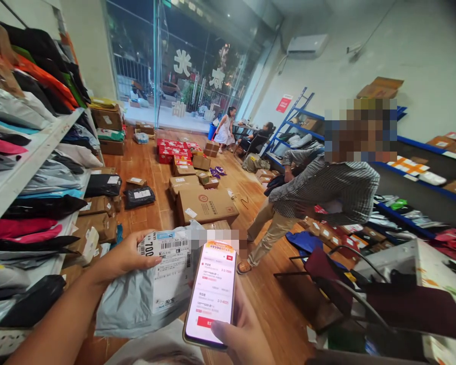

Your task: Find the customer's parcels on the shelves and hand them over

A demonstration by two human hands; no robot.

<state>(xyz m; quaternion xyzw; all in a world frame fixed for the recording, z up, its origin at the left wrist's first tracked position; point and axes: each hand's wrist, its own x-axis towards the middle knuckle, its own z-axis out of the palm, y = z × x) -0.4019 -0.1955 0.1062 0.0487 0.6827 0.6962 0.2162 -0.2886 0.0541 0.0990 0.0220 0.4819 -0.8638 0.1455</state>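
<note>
My left hand grips the top edge of a grey plastic mail bag with a white barcode label, thumb pressed over the label. My right hand holds a smartphone upright beside the bag, thumb resting at the lower edge of its lit screen. The screen shows a white list under an orange header. Bag and phone sit side by side in front of me, low in the view.
Shelves stuffed with soft parcels run along my left. Cardboard boxes and red cartons litter the wooden floor. A person in a striped shirt bends over parcels at blue racks. Two other people sit near the glass front.
</note>
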